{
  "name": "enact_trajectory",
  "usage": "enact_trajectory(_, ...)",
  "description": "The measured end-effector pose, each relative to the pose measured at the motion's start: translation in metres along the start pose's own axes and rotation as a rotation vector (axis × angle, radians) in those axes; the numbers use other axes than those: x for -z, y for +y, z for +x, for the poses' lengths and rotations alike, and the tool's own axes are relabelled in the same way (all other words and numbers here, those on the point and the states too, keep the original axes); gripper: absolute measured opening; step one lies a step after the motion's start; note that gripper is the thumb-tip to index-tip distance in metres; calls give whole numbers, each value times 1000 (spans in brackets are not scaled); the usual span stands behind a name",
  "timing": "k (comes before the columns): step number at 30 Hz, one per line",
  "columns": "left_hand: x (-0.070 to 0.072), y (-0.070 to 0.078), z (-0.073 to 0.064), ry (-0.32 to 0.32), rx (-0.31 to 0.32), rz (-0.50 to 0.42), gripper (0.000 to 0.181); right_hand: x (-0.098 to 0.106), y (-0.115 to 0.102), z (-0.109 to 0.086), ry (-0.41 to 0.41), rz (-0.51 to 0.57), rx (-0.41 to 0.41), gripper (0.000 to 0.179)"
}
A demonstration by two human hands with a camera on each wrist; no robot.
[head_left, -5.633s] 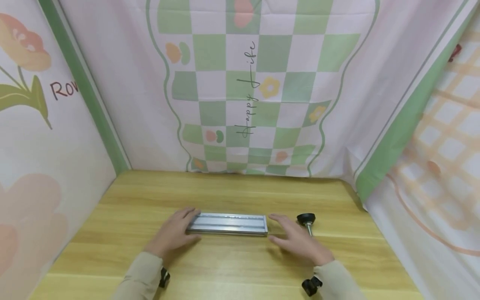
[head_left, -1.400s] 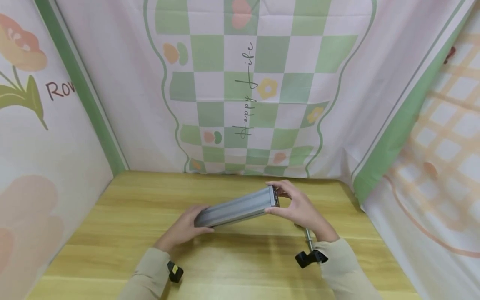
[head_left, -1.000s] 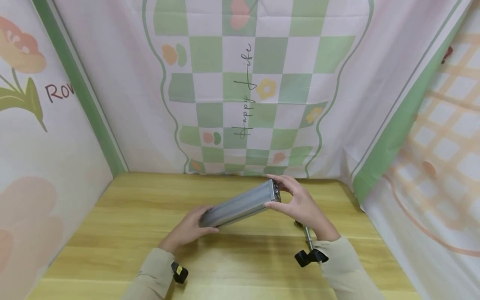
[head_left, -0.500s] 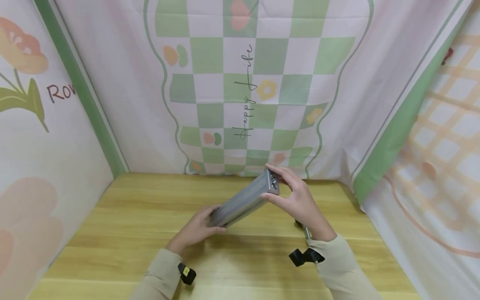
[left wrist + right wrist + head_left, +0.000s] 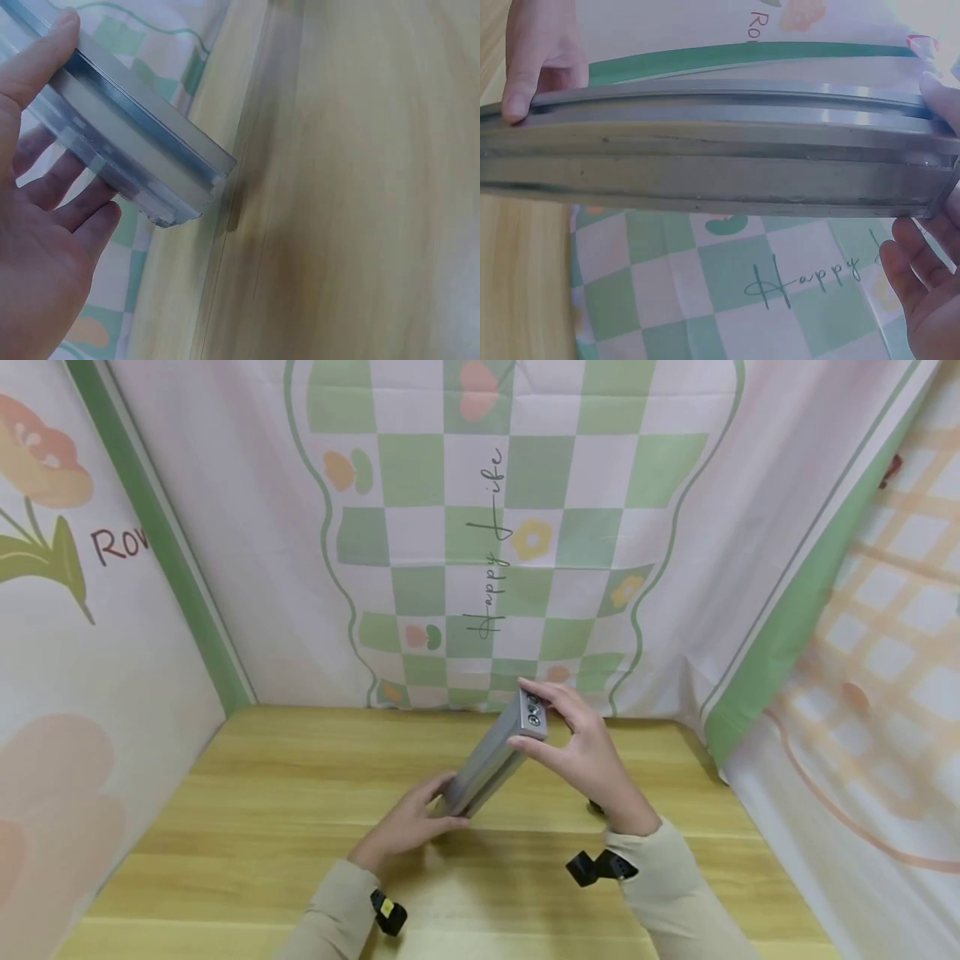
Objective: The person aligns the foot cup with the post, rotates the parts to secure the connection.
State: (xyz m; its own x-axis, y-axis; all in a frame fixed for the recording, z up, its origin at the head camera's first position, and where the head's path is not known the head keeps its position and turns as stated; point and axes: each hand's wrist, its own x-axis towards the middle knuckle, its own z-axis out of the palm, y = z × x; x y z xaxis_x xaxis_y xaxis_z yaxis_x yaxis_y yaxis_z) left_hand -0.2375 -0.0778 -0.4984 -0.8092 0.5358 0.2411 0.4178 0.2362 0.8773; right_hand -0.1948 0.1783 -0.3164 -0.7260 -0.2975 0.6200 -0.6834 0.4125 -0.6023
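A grey aluminium extrusion bar (image 5: 491, 756) with long grooves hangs tilted above the table, its right end raised. My left hand (image 5: 408, 822) grips the lower end, thumb in front and fingers behind. At the upper end, my right hand (image 5: 588, 756) holds the bar between thumb and fingers, by an end face showing round holes. In the left wrist view the bar's lower end (image 5: 180, 187) juts past the fingers over the wood. The right wrist view shows the bar's grooved side (image 5: 720, 172) spanning both hands. A black leveling foot (image 5: 596, 808) lies mostly hidden behind my right wrist.
A wood-grain table (image 5: 300, 768) lies under the hands. Printed cloth with green checks (image 5: 480, 568) hangs along its back edge, with more cloth at both sides. Black wrist cameras (image 5: 388, 912) sit at the sleeve cuffs.
From lying flat on the table, the bar has been lifted and tilted steadily steeper. Its right end has risen and turned toward the camera; my left hand has moved right along with it.
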Motion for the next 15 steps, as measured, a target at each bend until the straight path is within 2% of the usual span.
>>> enact_trajectory(3, -5, -1, 3, 1, -25, -17, 61, -2, -1, 2, -5, 12, -5, 69)
enact_trajectory(9, -15, 1, 10, -5, -103, -52, 59, -7, 16, 3, -22, 39, -8, 72)
enact_trajectory(15, -23, 2, 14, -30, -101, -112, 61, -11, 17, 4, -37, 45, 13, 71)
